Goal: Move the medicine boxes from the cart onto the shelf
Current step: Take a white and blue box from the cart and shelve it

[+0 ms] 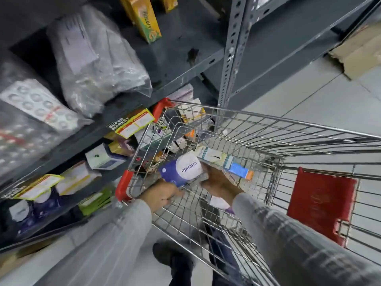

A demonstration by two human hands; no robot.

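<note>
1. The shelf (pixel 68 153) on the left is already crowded with boxes; a careless push could topple one.
2. Left hand (pixel 162 196) and right hand (pixel 218 183) both clasp the purple-and-white medicine box (pixel 183 169) inside the cart (pixel 268 122); its corner could catch on the wire wall.
3. The long box (pixel 224 163) beside it might get dragged along.

Even, cool light without hard shadows; motion blur and wide-angle bending smear the edges.
</note>
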